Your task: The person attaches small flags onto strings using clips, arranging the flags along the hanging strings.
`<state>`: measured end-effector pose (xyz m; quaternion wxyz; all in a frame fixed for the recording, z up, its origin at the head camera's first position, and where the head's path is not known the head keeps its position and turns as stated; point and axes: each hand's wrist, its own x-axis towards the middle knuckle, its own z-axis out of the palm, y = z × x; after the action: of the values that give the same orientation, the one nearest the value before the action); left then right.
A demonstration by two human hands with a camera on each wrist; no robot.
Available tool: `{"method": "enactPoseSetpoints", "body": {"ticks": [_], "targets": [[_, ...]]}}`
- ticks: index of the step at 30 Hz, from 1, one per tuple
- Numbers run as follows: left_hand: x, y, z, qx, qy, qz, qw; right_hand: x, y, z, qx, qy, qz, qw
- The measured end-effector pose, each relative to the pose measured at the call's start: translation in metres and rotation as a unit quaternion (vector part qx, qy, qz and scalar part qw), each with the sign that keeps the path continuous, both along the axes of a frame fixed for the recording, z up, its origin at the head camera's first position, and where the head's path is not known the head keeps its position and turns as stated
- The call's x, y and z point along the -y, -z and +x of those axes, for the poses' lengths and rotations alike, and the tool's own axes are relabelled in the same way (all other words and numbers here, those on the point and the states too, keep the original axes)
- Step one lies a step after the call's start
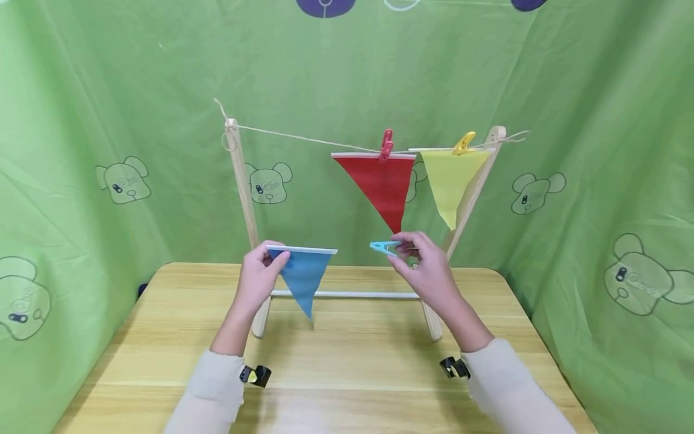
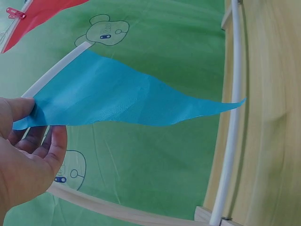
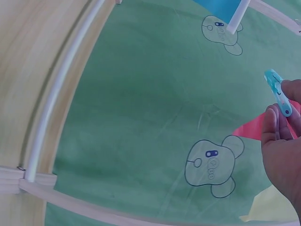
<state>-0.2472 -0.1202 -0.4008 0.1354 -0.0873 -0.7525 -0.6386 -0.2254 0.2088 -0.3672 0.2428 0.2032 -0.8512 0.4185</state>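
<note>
My left hand pinches a blue triangular pennant by the left end of its white top edge, thumb in front. The pennant's tip hangs down, above the table. To its right, my right hand holds a light-blue clothespin between thumb and fingers, its nose towards the pennant and apart from it. Behind and above, a string carries a red pennant under a red clothespin and a yellow pennant under a yellow clothespin.
Two wooden posts hold the string's ends, joined low down by a white rod. The frame stands on a wooden table. A green curtain with printed animal heads surrounds it at the back and sides.
</note>
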Motion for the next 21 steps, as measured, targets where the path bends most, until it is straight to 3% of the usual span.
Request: {"method": "enactPoseSetpoints", "body": {"ticks": [21], "targets": [[0.009, -0.030, -0.004, -0.026, -0.012, 0.008, 0.9996, 0.009, -0.033, -0.006, -0.034, -0.024, -0.009, 0.9991]]}}
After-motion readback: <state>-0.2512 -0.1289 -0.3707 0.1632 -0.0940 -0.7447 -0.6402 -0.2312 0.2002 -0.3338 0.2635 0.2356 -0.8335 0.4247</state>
